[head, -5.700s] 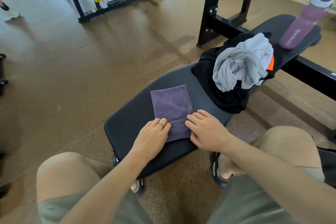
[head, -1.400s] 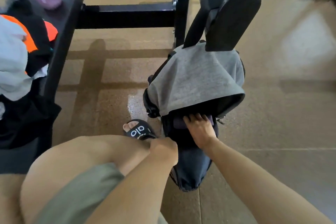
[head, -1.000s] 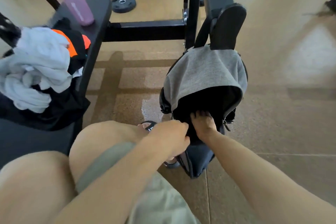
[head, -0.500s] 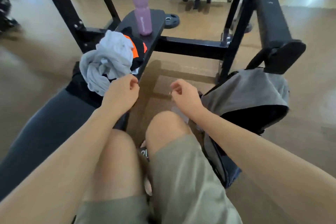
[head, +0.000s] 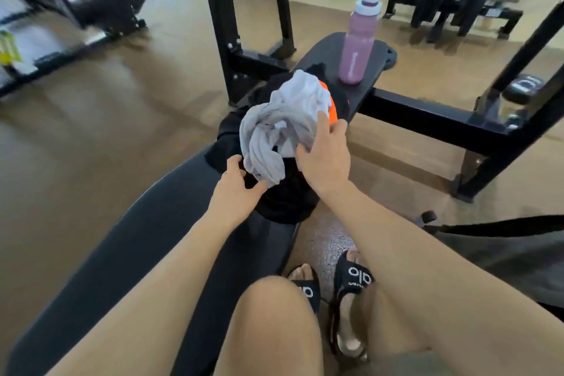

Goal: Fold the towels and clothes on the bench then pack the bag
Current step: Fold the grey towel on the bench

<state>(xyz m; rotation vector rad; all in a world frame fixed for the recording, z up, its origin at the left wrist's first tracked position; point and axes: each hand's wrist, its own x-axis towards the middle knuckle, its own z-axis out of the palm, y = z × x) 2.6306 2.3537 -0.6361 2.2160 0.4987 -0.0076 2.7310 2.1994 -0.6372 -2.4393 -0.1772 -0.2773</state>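
while both hands reach the clothes pile, the right hand (head: 325, 159) lies on the crumpled grey shirt (head: 283, 122), fingers spread and only lightly curled, not clamped. left hand (head: 236, 189) sits just below the shirt's hanging end, thumb and fingers parted, holding nothing. black garment (head: 283, 195) lies under both, on the bench (head: 146, 241). pink bottle (head: 357, 46) stands beyond the right fingertips. risk: lifting the shirt may drag the black garment off the bench edge, or snag it and knock the bottle.
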